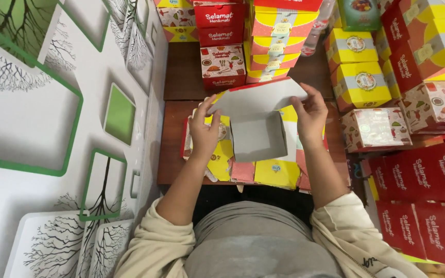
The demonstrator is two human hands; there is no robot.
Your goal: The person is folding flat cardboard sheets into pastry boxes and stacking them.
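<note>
Hands are working a half-folded cardboard box (257, 135) at the tabletop's (173, 154) middle: left hand (204, 131) and right hand (310, 116) are pinching its grey lid flap's ends, apparently mid-fold.

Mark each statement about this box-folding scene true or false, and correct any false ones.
1. Both hands touch the grey flap. True: the left hand and the right hand hold it at its ends.
2. The open box is grey inside. True.
3. The table is white plastic. False: it is dark brown wood.
4. Stacked boxes stand beyond the hands. True.
5. The flat red boxes lie to the person's left. False: they lie to the right.
</note>
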